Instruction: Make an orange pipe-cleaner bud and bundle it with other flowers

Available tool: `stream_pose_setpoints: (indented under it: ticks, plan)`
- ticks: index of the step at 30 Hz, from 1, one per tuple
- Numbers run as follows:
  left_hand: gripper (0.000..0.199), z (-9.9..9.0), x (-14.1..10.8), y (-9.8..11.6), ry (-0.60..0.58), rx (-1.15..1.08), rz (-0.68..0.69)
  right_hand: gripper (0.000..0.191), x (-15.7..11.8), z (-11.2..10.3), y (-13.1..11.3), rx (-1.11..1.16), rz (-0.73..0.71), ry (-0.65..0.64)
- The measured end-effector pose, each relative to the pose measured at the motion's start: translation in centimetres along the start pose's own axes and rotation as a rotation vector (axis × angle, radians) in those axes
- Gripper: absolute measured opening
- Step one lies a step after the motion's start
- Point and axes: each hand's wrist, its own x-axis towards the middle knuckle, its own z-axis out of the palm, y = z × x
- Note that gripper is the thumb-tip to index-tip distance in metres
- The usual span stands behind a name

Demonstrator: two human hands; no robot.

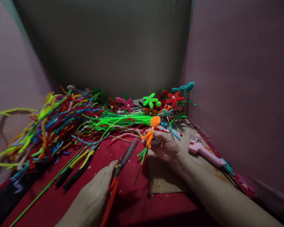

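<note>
My left hand (97,186) is closed on red-handled scissors (123,162), whose dark blades point up and away and stand slightly apart. In my right hand (164,145) is an orange fuzzy flower piece (155,121) with a round head and short orange strips below it. A thin stem with short green leaves hangs down from it. The scissors' tips are just left of the orange piece, with a gap between them. My right fingers pinch the piece near its middle, and the fingertips are partly hidden behind it.
Coloured pipe cleaners (49,126) are heaped at the left, beside yellow-black pliers (82,162). Green stems (125,119) and finished flowers (150,100) lie at the back. A pink glue gun (205,153) rests on cardboard (165,179) at the right, over red cloth (132,198).
</note>
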Motion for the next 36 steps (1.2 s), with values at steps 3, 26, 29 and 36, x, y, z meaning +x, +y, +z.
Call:
stream_pose_setpoints:
  ticks: [3, 26, 29, 36]
  plan:
    - [0.046, 0.5, 0.5, 0.6, -0.002, 0.021, 0.091, 0.014, -0.1, 0.2, 0.1, 0.059, 0.037, -0.008]
    - [0.034, -0.5, 2.9, 2.5, 0.132, 0.423, 0.280, 0.012, -0.5, 1.0, 0.7, 0.045, 0.084, 0.021]
    - [0.032, -0.5, 2.9, 2.1, 0.096, 0.410, 0.291, 0.007, -0.5, 0.9, 0.9, 0.052, 0.073, 0.000]
    - [0.031, -0.5, 2.2, 0.8, 0.055, 0.259, 0.301, 0.009, -0.3, 0.4, 1.2, 0.022, 0.038, 0.084]
